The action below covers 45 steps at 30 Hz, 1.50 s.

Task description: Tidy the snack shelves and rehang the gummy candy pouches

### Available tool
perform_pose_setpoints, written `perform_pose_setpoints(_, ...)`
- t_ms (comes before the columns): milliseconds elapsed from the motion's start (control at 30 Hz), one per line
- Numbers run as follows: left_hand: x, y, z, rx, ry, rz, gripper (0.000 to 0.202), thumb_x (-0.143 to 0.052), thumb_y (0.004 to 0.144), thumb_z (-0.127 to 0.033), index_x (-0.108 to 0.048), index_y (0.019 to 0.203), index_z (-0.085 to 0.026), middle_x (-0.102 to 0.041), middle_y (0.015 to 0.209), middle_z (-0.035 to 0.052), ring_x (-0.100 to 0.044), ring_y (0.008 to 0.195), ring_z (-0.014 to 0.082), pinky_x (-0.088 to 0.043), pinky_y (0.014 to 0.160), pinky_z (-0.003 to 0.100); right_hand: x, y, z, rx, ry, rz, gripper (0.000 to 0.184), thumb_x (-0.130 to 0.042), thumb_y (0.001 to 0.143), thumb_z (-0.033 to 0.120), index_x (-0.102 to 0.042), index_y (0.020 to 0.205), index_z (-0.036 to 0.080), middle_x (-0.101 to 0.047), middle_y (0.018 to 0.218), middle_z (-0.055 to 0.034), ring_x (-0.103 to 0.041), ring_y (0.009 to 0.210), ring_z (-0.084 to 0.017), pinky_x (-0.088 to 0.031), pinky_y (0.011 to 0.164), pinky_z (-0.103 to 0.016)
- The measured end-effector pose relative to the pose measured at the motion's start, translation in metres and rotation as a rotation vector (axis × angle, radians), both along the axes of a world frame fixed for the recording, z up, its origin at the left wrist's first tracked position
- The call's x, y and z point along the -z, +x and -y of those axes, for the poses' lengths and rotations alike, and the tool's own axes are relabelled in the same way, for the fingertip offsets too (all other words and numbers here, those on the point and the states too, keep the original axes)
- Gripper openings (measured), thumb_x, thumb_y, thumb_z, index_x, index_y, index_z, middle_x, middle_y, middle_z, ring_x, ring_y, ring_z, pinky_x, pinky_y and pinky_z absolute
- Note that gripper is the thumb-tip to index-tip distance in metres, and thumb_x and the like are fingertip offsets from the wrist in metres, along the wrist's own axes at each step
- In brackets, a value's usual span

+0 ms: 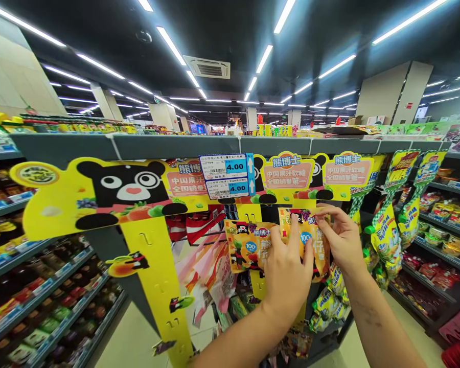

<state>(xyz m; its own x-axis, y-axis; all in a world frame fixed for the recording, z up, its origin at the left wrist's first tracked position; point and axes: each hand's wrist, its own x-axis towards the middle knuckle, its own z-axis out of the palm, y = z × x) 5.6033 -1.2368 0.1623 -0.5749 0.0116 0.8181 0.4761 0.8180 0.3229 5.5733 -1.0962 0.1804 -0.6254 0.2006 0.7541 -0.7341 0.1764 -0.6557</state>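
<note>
Both hands are at an orange bag of gummy candy (317, 255), held upright against a yellow hanging display strip (153, 276). My left hand (289, 268) grips the bag from its left side, fingers across the front and thumb towards the middle. At the top right corner, my right hand (343, 237) pinches the bag's edge between thumb and fingers. A second orange candy bag (245, 250) hangs just left, partly behind my left hand. Above them runs a yellow bear-shaped header card (126, 186) with a blue and white price label (228, 176). The bag's hanging point is hidden.
A grey shelf-top rail (176, 148) crosses above the display. Green and yellow candy pouches (387, 230) hang at the right. Pink packets (214, 276) hang behind the strip. Stocked shelves (49, 306) stand at the left, and more shelves (440, 245) at the right.
</note>
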Motion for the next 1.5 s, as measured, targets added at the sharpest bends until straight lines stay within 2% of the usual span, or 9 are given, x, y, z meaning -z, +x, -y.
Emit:
perform_pose_setpoints(133,-0.008,-0.005,0.004,-0.003,-0.015,-0.029,0.052,-0.059,0.093,-0.032,-0.053,0.143,-0.02,-0.054,0.114,0.0139,-0.067,0.081,0.0203,-0.055,0.06,0.028,-0.005,0.001,-0.002,-0.024,0.122,0.035,0.026,-0.072,0.088,0.03,-0.073,0.114,0.026,-0.066,0.115,-0.0041,-0.062,0.108,-0.014,-0.052,0.095,-0.026)
perform_pose_setpoints(333,-0.009,-0.011,0.012,-0.011,-0.155,-0.045,0.053,-0.062,0.089,-0.032,-0.055,0.14,-0.017,-0.058,0.112,0.0122,-0.063,0.064,0.0147,-0.044,0.05,0.024,-0.005,-0.001,0.0,-0.006,0.127,0.013,0.033,-0.08,0.08,0.029,-0.073,0.112,0.025,-0.067,0.113,-0.004,-0.064,0.104,-0.015,-0.057,0.089,-0.027)
perform_pose_setpoints(700,0.007,-0.01,0.001,-0.03,-0.249,0.055,0.052,-0.061,0.089,-0.026,-0.054,0.139,-0.011,-0.058,0.115,0.0134,-0.067,0.065,0.0173,-0.053,0.051,0.027,0.0,-0.006,-0.006,0.088,0.339,-0.014,0.025,-0.073,0.087,0.03,-0.073,0.111,0.023,-0.063,0.108,-0.0048,-0.061,0.103,-0.015,-0.052,0.092,-0.027)
perform_pose_setpoints(933,0.024,-0.006,-0.006,-0.033,-0.194,-0.024,0.058,-0.063,0.089,-0.026,-0.05,0.143,-0.011,-0.057,0.115,0.0149,-0.07,0.076,0.0214,-0.055,0.05,0.027,0.011,-0.005,-0.008,-0.024,0.086,0.073,0.044,-0.081,0.078,0.033,-0.054,0.112,0.023,-0.059,0.112,-0.0047,-0.062,0.102,-0.015,-0.058,0.085,-0.025)
perform_pose_setpoints(1100,0.034,-0.001,-0.006,0.039,-0.125,-0.014,0.066,-0.063,0.088,-0.024,-0.042,0.15,-0.017,-0.053,0.124,0.018,-0.071,0.08,0.0245,-0.059,0.054,0.033,0.013,0.002,-0.009,-0.015,0.09,0.091,0.053,-0.08,0.078,0.032,-0.05,0.122,0.027,-0.057,0.121,-0.0056,-0.06,0.112,-0.016,-0.058,0.091,-0.025)
perform_pose_setpoints(1267,0.04,0.014,0.01,0.158,-0.016,-0.056,0.059,-0.061,0.091,-0.024,-0.044,0.148,-0.021,-0.038,0.145,0.021,-0.06,0.122,0.0338,-0.061,0.086,0.042,0.011,0.008,-0.008,0.009,0.129,0.13,0.066,-0.082,0.077,0.033,-0.046,0.133,0.029,-0.056,0.125,-0.0073,-0.065,0.105,-0.017,-0.061,0.083,-0.025)
perform_pose_setpoints(1333,0.051,0.019,0.024,0.231,-0.021,-0.115,0.055,-0.059,0.091,-0.02,-0.048,0.145,-0.02,-0.035,0.15,0.0199,-0.05,0.134,0.0322,-0.057,0.097,0.041,0.014,0.013,-0.006,0.1,0.151,0.122,0.065,-0.078,0.081,0.035,-0.044,0.136,0.029,-0.055,0.13,-0.0083,-0.065,0.105,-0.018,-0.062,0.081,-0.028)
perform_pose_setpoints(1400,0.07,0.021,0.042,0.318,-0.075,-0.166,0.053,-0.06,0.09,-0.015,-0.05,0.142,-0.018,-0.039,0.148,0.019,-0.048,0.136,0.0279,-0.054,0.102,0.037,0.023,0.021,-0.005,0.329,0.221,0.032,0.057,-0.074,0.085,0.033,-0.048,0.136,0.028,-0.054,0.134,-0.0095,-0.061,0.116,-0.023,-0.061,0.09,-0.037)
perform_pose_setpoints(1500,0.111,0.018,0.077,0.44,-0.183,-0.235,0.048,-0.06,0.087,-0.008,-0.056,0.134,-0.015,-0.052,0.137,0.0181,-0.056,0.126,0.023,-0.054,0.101,0.033,0.066,0.039,-0.01,0.714,0.403,-0.238,0.057,-0.074,0.081,0.017,-0.055,0.132,0.032,-0.056,0.134,-0.0087,-0.056,0.125,-0.028,-0.052,0.107,-0.049)
